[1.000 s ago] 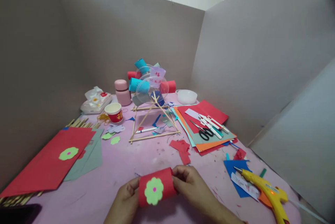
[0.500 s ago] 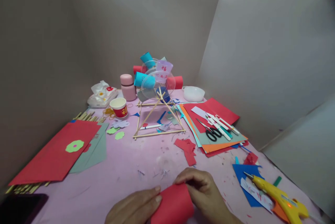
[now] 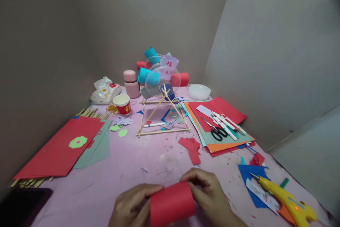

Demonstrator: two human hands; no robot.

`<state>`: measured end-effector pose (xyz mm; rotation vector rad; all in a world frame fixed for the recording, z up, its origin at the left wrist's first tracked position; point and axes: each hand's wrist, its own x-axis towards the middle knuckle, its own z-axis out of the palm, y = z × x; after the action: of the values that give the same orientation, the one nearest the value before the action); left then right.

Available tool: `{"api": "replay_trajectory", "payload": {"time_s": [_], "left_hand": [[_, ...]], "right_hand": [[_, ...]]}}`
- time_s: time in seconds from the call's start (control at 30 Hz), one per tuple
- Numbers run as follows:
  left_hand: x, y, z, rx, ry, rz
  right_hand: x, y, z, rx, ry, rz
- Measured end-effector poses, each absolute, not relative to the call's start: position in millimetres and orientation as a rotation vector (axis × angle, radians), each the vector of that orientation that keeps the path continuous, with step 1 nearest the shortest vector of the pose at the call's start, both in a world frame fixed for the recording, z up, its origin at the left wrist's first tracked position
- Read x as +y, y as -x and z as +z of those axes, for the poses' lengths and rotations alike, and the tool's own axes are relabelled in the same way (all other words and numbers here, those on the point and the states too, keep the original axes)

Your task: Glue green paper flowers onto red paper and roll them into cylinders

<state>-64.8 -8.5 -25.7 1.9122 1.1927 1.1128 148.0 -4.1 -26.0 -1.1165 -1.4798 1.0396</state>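
A red paper tube is held between my two hands at the near edge of the table. My left hand is closed on the tube's left end, fingers along its upper rim. At the right end my right hand grips it, its fingers curled at the far edge and the thumb partly hidden by the paper. Beyond stands a small stick frame carrying a wheel of clear plastic discs with coloured paper tubes around it. Red paper scraps lie just past my right hand.
A yellow glue gun, its light glowing orange, lies at the right on blue paper. Scissors and pens rest on stacked coloured paper. Red sheets over sticks, a paper cup, a pink flask and a dark phone are leftward.
The red tube has turned more level, showing its side more fully. My left hand has shifted from lying over the tube to gripping its left end. The view has tilted slightly down.
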Motion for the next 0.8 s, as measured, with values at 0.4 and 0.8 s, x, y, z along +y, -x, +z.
{"api": "replay_trajectory", "payload": {"time_s": [0.4, 0.8], "left_hand": [[5, 52, -14, 1.157, -1.007, 0.821], [11, 50, -17, 1.15, -0.918, 0.751]], "right_hand": [[-1, -142, -24, -1.482, 1.264, 1.16], [2, -142, -29, -1.361, 1.185, 1.339]]}}
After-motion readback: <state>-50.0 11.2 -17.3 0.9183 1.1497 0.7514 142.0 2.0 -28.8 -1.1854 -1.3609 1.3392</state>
